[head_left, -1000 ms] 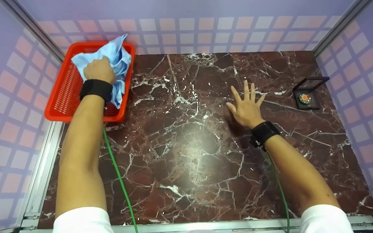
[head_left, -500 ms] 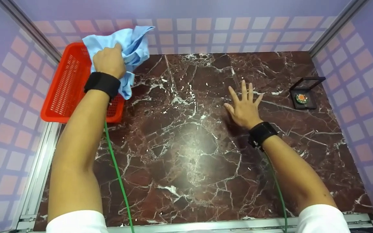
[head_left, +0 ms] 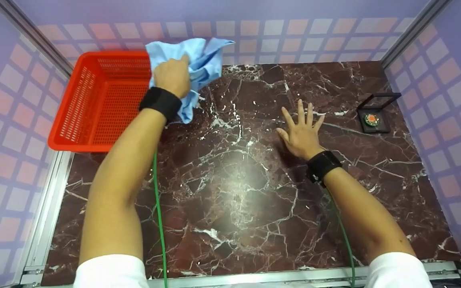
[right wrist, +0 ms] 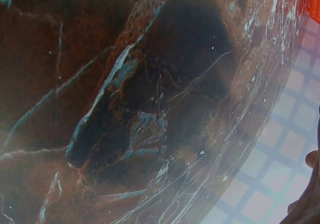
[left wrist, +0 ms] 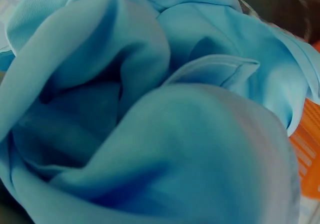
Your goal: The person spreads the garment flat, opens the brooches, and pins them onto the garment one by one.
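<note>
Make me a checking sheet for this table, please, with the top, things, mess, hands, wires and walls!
Surface: dark red table, white veins; can't tell if pale specks are crumbs.
Job's things: crumpled blue cloth, hiding part of the red basket.
Clutter: open black case with a round piece inside.
Hands: left hand grips the cloth; right hand has fingers spread.
Cables: left cable and right cable, both green, crossing the near edge.
Surroundings: purple walls with pink and white squares.

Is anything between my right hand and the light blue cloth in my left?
Nothing visible: only white-veined dark red tabletop lies between your right hand and the light blue cloth. The open black case sits to that hand's right.
</note>
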`<state>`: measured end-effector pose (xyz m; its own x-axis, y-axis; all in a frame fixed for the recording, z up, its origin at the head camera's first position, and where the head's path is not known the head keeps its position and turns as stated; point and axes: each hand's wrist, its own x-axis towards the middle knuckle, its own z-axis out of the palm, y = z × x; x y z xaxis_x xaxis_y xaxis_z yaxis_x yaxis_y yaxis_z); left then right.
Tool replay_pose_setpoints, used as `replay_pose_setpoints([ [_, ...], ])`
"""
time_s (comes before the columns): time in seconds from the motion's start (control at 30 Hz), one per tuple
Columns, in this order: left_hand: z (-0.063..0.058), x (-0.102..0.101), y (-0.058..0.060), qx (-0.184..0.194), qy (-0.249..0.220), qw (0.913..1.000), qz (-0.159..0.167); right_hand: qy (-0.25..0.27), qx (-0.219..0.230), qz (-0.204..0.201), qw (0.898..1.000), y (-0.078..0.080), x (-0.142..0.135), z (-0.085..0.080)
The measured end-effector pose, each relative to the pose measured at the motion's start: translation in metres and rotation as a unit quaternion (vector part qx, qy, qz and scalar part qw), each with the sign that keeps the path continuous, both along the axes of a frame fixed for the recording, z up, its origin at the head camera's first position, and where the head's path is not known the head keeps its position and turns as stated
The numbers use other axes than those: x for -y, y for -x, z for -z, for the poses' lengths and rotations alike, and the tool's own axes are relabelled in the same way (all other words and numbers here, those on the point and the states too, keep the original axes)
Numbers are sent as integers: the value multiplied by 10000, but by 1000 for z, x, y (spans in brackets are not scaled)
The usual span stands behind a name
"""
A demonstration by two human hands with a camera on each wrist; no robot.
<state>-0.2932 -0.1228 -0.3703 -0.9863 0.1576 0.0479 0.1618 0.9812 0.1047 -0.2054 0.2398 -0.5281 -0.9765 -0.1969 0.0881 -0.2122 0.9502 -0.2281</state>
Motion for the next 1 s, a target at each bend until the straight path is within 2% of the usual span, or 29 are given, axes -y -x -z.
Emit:
replay_pose_setpoints([
  [0.27, 24, -45, -5, -58, 27, 9990, 441, 20, -29, 52, 10000, -2, -5, 0],
  [0.5, 41, -82, -12, 112, 186, 9963, 829, 54, -96, 89, 9999, -2, -7, 1],
  [0.83, 67, -115, -33, -294, 360, 9897, 1352, 40, 25, -23, 10000, -6, -1, -3],
  [1.0, 80, -126, -38, -417, 313, 9865, 1552, -13, 49, 10, 10000, -8, -1, -3],
])
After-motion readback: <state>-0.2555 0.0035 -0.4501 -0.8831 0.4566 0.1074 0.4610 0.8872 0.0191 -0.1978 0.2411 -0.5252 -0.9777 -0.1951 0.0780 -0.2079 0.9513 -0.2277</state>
